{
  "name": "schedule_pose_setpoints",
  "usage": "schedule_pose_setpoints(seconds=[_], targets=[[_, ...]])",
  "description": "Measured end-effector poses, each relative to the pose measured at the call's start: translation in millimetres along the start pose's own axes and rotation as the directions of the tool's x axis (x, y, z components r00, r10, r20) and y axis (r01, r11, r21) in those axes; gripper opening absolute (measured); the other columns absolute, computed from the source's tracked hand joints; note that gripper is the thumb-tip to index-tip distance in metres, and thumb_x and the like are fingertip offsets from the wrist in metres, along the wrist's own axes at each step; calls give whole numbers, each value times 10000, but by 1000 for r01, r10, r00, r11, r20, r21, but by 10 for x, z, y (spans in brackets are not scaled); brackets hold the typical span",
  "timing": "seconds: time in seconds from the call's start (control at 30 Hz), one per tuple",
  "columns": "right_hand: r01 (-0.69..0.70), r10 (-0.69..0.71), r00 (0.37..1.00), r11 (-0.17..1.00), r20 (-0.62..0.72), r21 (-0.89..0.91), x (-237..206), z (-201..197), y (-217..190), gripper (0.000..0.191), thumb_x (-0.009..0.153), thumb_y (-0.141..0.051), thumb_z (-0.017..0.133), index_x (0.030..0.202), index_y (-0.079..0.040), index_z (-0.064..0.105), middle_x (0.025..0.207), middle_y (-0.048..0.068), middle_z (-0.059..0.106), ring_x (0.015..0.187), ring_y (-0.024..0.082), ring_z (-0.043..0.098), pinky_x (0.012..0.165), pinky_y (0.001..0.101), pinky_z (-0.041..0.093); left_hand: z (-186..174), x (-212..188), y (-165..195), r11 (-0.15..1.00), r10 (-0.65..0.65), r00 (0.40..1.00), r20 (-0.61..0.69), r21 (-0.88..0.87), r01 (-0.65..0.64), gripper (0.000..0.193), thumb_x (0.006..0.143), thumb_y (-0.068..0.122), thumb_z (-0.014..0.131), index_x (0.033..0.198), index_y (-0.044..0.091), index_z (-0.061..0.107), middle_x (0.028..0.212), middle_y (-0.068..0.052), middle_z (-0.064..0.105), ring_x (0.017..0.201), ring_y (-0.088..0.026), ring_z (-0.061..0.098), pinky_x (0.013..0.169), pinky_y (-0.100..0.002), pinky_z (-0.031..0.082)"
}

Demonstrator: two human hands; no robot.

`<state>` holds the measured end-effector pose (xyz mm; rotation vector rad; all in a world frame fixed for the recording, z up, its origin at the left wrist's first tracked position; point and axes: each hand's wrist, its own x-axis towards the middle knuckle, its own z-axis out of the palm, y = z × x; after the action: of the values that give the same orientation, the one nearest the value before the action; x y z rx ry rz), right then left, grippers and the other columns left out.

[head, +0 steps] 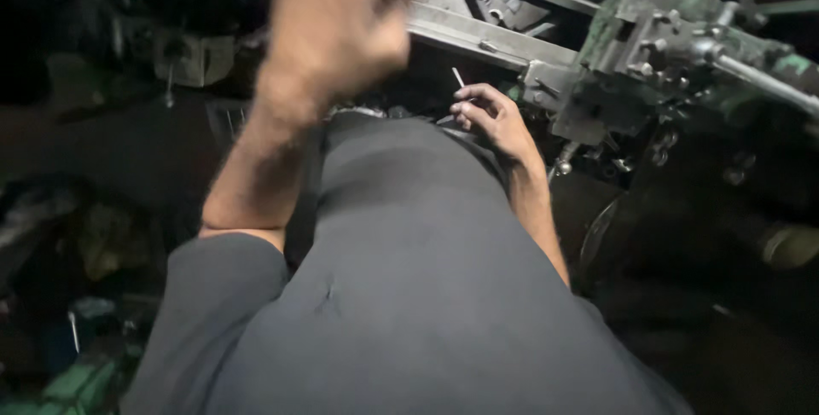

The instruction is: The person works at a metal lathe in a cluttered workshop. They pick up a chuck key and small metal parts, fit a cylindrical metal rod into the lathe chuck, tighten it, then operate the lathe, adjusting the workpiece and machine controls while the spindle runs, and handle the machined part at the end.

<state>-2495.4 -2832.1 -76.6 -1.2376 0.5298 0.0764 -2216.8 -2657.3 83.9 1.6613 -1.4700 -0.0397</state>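
My left hand (341, 14) is raised close to the camera at the top centre and is blurred; its fingers look curled, and I cannot tell whether it holds anything. My right hand (495, 118) is lower, just past the front of my grey shirt (409, 278), beside a metal machine (648, 48). Its fingers pinch a thin, short metal rod (458, 78) that points up and away. The rod is close to the machine's long steel rail (486, 40) without touching it.
The grey-green machine, with bolts, brackets and a protruding shaft (768, 82), fills the upper right. Dark, cluttered surroundings lie to the left, with a pale block-shaped part (192, 57) and green objects (81, 381) at the lower left. A dark rounded housing (682, 236) sits at the right.
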Motion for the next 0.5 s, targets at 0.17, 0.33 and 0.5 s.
schedule_pose_setpoints(seconds=[0.17,0.33,0.5], targets=[[-53,33,990,987,-135,-155,39,-78,25,147,1072,-149,606,1170,-59,669,886,-20,685,761,37,572,669,207,461,703,-589,-371,873,-406,663,629,51,486,281,836,170,734,1117,172,740,995,-144,739,931,-378,692,775,-482,540],[-14,-41,985,952,-170,-306,171,-315,-80,146,1095,-157,600,1178,-64,675,889,-24,676,773,27,566,672,196,453,1107,-1652,-1114,671,-741,569,356,409,618,298,772,69,667,1055,122,739,1043,-145,721,959,-352,708,825,-458,568],[-123,54,981,920,-189,-373,181,-351,-199,158,1084,-175,598,1172,-69,677,880,-26,675,721,38,529,627,209,429,1125,-2364,-1180,701,-706,690,159,298,648,195,990,200,659,1156,126,730,1099,-151,726,975,-394,687,830,-488,539]])
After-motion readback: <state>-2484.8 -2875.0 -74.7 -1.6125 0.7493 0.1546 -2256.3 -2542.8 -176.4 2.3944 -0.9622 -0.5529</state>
